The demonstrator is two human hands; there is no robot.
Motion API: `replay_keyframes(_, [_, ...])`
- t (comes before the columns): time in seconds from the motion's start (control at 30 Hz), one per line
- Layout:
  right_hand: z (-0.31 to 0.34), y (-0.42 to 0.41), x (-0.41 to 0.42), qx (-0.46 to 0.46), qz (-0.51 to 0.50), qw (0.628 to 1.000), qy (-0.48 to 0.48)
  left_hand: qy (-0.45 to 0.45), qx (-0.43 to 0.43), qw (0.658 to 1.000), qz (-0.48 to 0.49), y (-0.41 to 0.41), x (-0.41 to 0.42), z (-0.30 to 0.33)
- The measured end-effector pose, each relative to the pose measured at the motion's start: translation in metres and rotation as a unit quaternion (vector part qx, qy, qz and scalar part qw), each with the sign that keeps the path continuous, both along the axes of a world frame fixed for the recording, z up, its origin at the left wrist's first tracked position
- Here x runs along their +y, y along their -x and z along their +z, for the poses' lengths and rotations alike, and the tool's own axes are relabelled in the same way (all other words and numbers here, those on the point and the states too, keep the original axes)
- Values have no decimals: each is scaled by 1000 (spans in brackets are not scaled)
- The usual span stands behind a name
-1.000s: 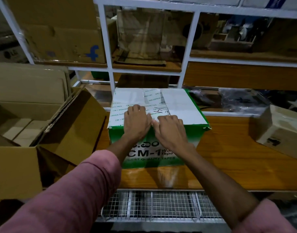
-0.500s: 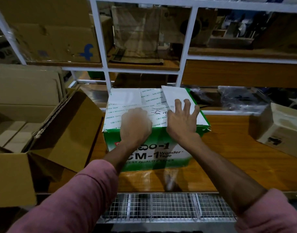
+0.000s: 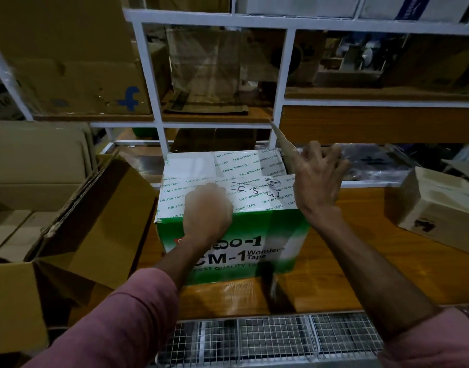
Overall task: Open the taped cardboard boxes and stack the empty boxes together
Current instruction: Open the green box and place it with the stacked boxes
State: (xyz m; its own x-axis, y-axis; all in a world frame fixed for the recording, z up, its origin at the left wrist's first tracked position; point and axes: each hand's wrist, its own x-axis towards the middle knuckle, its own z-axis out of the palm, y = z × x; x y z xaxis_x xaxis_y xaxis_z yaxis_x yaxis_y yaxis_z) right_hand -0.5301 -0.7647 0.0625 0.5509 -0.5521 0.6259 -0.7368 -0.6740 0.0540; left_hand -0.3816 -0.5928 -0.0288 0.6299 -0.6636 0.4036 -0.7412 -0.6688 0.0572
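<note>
Green and white printed cardboard forms the box standing on the wooden bench, directly in front of the person. Its front face carries the lettering "CM-1 Wonder Tape". The white top is crossed by printed tape and bears handwritten marks.

Left hand: positioned on the near left part of the box top, at the front edge. The fingers are curled under into a fist. Whether they pinch the tape or a flap edge cannot be determined, because the fingertips are hidden.

Right hand: positioned at the right edge of the box top. The fingers are bent round the right-hand flap. This flap stands tilted upward, its brown inner face showing, with a dark gap between it and the rest of the top. The left portion of the top lies flat and closed.

Both forearms emerge from pink sleeves.

To the left of the box, just beside it, a large brown carton sits open with its flaps spread outward. One flap leans toward the green and white box. On the right part of the bench, well apart from the box, lies a smaller brown parcel. Behind the bench a white metal rack holds further cardboard boxes. A wire mesh panel runs below the near bench edge.
</note>
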Motion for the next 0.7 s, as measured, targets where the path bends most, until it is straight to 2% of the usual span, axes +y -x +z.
replay_keyframes(0.13, [-18,4,-8,-26,14,999,-21,-4,-4,1000,-4,1,1,1])
replay_keyframes(0.23, [-30,7,-14,22,-4,999,-48,-2,-5,1000,-7,3,2,1])
replay_keyframes(0.33, [-44,14,-24,78,-65,992,-80,-6,-4,1000,-5,3,3,1])
replay_keyframes(0.43, [-55,22,-40,119,-113,970,-182,-6,1,1000,-3,2,1,1])
replay_keyframes(0.5, [-62,26,-50,115,-119,948,-270,-8,-1,1000,-3,2,1,0])
replay_keyframes(0.6, [-73,33,-57,79,-55,931,-352,-6,-4,1000,-6,1,1,-1])
replay_keyframes(0.7, [-78,34,-56,46,-15,929,-366,0,-12,1000,-8,2,0,0])
